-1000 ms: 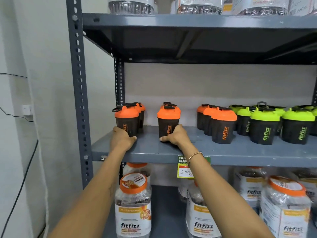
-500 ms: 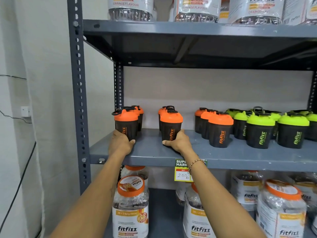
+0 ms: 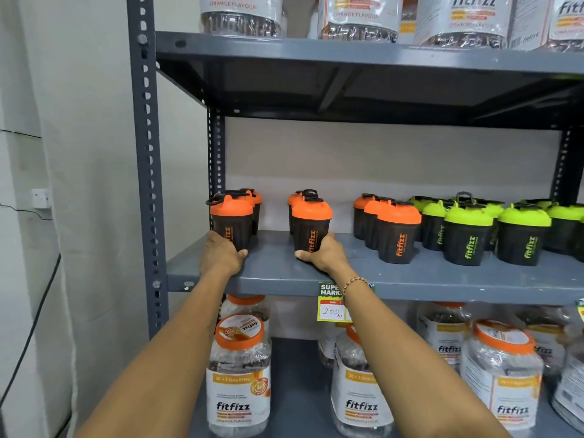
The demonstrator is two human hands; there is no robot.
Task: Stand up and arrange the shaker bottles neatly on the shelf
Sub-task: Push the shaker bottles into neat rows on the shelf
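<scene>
Black shaker bottles stand upright in rows on the grey middle shelf (image 3: 410, 276). My left hand (image 3: 222, 256) grips the base of the front orange-lidded shaker (image 3: 232, 221) of the leftmost row. My right hand (image 3: 324, 257) holds the base of the front orange-lidded shaker (image 3: 311, 226) of the second row. Further right stands a third orange-lidded row (image 3: 398, 232), then several green-lidded shakers (image 3: 467, 235). More shakers stand behind each front one, partly hidden.
The perforated grey upright post (image 3: 147, 172) borders the shelf on the left, with a white wall beyond. Large Fitfizz jars (image 3: 240, 374) fill the shelf below and more jars (image 3: 357, 17) sit above. A yellow price tag (image 3: 330, 306) hangs from the shelf edge.
Both hands have stayed on the bases of the two front orange shakers. The right-hand shaker has been slid slightly further back and squared with its row. The view has shifted a little.
</scene>
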